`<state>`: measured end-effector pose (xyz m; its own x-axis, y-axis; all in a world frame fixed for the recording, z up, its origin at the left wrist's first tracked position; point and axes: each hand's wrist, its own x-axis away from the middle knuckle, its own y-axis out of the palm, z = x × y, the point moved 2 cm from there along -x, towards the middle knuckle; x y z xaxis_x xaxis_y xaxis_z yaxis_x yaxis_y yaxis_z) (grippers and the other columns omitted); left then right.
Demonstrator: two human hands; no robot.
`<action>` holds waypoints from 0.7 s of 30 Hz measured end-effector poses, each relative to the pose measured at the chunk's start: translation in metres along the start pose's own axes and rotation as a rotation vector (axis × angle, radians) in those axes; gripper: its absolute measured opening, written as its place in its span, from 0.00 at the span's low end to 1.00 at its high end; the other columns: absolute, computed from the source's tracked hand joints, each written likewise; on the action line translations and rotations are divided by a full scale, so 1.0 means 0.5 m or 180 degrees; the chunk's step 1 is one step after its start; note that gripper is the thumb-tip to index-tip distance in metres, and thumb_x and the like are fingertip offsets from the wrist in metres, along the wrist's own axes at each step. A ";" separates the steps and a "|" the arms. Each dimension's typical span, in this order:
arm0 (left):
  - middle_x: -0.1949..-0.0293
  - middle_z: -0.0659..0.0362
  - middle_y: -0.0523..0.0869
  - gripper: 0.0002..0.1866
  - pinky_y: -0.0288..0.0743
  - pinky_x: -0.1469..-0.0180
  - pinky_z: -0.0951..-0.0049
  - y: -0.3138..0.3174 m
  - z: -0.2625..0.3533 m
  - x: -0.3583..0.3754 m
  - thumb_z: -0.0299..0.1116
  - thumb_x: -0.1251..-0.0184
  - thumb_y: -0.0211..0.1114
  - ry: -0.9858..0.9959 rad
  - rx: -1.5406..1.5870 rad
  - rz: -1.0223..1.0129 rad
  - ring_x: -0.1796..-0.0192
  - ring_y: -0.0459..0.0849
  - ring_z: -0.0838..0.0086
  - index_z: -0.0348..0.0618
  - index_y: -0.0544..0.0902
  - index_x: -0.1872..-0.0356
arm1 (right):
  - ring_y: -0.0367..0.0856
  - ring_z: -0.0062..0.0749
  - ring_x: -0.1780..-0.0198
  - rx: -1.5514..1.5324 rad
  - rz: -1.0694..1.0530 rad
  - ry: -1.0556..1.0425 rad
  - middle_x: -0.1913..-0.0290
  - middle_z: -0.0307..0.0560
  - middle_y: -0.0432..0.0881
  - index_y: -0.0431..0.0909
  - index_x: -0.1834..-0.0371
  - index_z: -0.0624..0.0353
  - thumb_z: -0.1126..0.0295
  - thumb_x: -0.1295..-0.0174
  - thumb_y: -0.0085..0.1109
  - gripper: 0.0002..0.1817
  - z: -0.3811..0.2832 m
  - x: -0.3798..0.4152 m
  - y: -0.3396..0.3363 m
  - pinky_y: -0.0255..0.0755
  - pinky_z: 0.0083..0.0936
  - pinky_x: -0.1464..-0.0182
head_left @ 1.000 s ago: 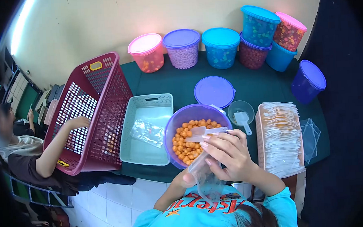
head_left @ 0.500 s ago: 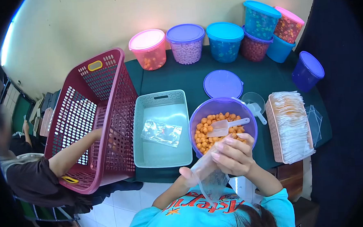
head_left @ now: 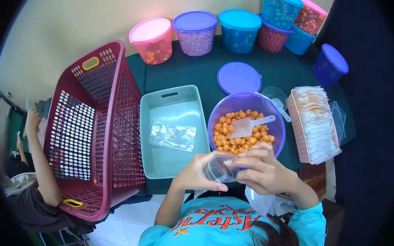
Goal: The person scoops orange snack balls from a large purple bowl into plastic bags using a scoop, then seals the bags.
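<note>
Plastic bag (head_left: 218, 170) is in both hands' grip, left hand (head_left: 193, 173) curled around it, right hand (head_left: 265, 170) pinching its side, near the purple tub (head_left: 248, 101).

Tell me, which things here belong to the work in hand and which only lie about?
Likely for the work: clear bag, orange balls, purple bowl holding them, scoop on them.

Seemingly just lying about: purple lid, pink-lidded tub, dark purple tub.
</note>
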<state>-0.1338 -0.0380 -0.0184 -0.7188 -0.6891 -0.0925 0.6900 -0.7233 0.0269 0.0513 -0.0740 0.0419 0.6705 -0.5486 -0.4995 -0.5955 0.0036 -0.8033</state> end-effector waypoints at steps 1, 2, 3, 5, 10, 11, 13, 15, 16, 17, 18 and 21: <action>0.59 0.55 0.81 0.37 0.70 0.51 0.72 0.004 0.002 0.006 0.38 0.65 0.76 0.0017 0.0069 0.0204 0.56 0.79 0.71 0.35 0.72 0.50 | 0.66 0.30 0.48 -0.0248 -0.0039 0.0163 0.47 0.37 0.71 0.72 0.67 0.53 0.72 0.54 0.60 0.11 0.012 -0.002 -0.004 0.54 0.32 0.48; 0.59 0.55 0.81 0.37 0.70 0.51 0.72 0.006 -0.005 0.011 0.38 0.65 0.76 0.0019 0.0096 0.0217 0.56 0.79 0.71 0.35 0.72 0.50 | 0.66 0.33 0.49 -0.0498 -0.0078 0.0327 0.48 0.39 0.71 0.71 0.64 0.54 0.71 0.54 0.60 0.13 0.027 -0.005 -0.008 0.55 0.33 0.48; 0.58 0.54 0.81 0.37 0.70 0.50 0.72 0.004 -0.014 0.017 0.39 0.65 0.77 0.0097 0.0012 0.0406 0.55 0.79 0.71 0.35 0.71 0.49 | 0.67 0.38 0.49 -0.0468 0.0164 0.0485 0.48 0.44 0.70 0.69 0.57 0.55 0.71 0.55 0.60 0.19 0.049 -0.008 -0.015 0.56 0.34 0.48; 0.56 0.52 0.80 0.40 0.70 0.48 0.71 0.000 -0.038 0.031 0.39 0.67 0.77 0.0182 -0.0100 0.0649 0.53 0.78 0.70 0.35 0.70 0.47 | 0.66 0.40 0.49 0.0302 -0.0071 0.1212 0.51 0.47 0.71 0.68 0.53 0.58 0.74 0.56 0.58 0.22 0.111 -0.009 -0.024 0.56 0.36 0.47; 0.55 0.51 0.79 0.44 0.68 0.47 0.69 0.025 -0.061 0.047 0.38 0.70 0.79 -0.0002 0.0426 0.0986 0.50 0.77 0.69 0.35 0.69 0.46 | 0.67 0.40 0.54 0.1644 -0.1608 0.1605 0.62 0.49 0.73 0.72 0.62 0.63 0.75 0.56 0.55 0.15 0.241 0.035 0.030 0.57 0.35 0.51; 0.53 0.50 0.79 0.46 0.68 0.46 0.68 0.032 -0.063 0.048 0.39 0.71 0.79 0.0054 0.0428 0.1055 0.49 0.76 0.68 0.36 0.67 0.45 | 0.67 0.40 0.54 0.1640 -0.1635 0.1546 0.62 0.49 0.73 0.72 0.62 0.63 0.75 0.56 0.55 0.15 0.254 0.040 0.041 0.57 0.35 0.51; 0.52 0.50 0.78 0.48 0.67 0.45 0.68 0.047 -0.066 0.048 0.41 0.73 0.79 0.0137 0.0413 0.1189 0.48 0.76 0.67 0.36 0.66 0.43 | 0.69 0.37 0.58 0.1776 -0.1762 0.1118 0.68 0.47 0.73 0.75 0.67 0.62 0.77 0.57 0.53 0.11 0.269 0.041 0.055 0.59 0.32 0.54; 0.50 0.50 0.75 0.53 0.63 0.42 0.66 0.062 -0.068 0.047 0.44 0.75 0.79 0.0199 0.0163 0.1358 0.46 0.74 0.65 0.38 0.63 0.41 | 0.70 0.36 0.58 0.1677 -0.1540 0.1031 0.69 0.46 0.73 0.76 0.67 0.61 0.79 0.58 0.52 0.12 0.281 0.029 0.047 0.59 0.31 0.55; 0.50 0.50 0.75 0.53 0.63 0.42 0.66 0.069 -0.066 0.047 0.44 0.75 0.79 0.0214 0.0154 0.1426 0.46 0.74 0.65 0.38 0.63 0.41 | 0.71 0.35 0.59 0.1561 -0.1323 0.1018 0.70 0.46 0.73 0.77 0.67 0.61 0.80 0.58 0.51 0.12 0.283 0.020 0.040 0.59 0.29 0.55; 0.49 0.49 0.74 0.54 0.62 0.41 0.65 0.076 -0.063 0.049 0.46 0.76 0.79 0.0187 0.0138 0.1522 0.45 0.73 0.64 0.38 0.62 0.40 | 0.71 0.34 0.59 0.1656 -0.1317 0.0998 0.69 0.46 0.73 0.77 0.63 0.60 0.81 0.58 0.50 0.16 0.282 0.010 0.028 0.60 0.26 0.57; 0.48 0.49 0.73 0.55 0.60 0.40 0.64 0.084 -0.062 0.051 0.48 0.76 0.79 0.0157 0.0121 0.1619 0.44 0.71 0.64 0.39 0.61 0.40 | 0.71 0.34 0.59 0.1637 -0.1329 0.0929 0.69 0.46 0.73 0.77 0.63 0.60 0.81 0.58 0.50 0.16 0.285 0.002 0.027 0.60 0.26 0.57; 0.45 0.49 0.70 0.59 0.62 0.42 0.64 0.109 -0.063 0.053 0.53 0.80 0.78 0.0139 0.0100 0.1869 0.43 0.69 0.65 0.35 0.59 0.40 | 0.72 0.32 0.59 0.2134 -0.0966 0.0822 0.66 0.45 0.73 0.76 0.66 0.60 0.76 0.54 0.52 0.10 0.292 -0.012 0.024 0.61 0.28 0.55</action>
<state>-0.1125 -0.0944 -0.0509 -0.2125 -0.9726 -0.0940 0.9680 -0.2226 0.1155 0.1048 0.0515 -0.0122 0.5880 -0.7835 -0.2012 0.0474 0.2817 -0.9583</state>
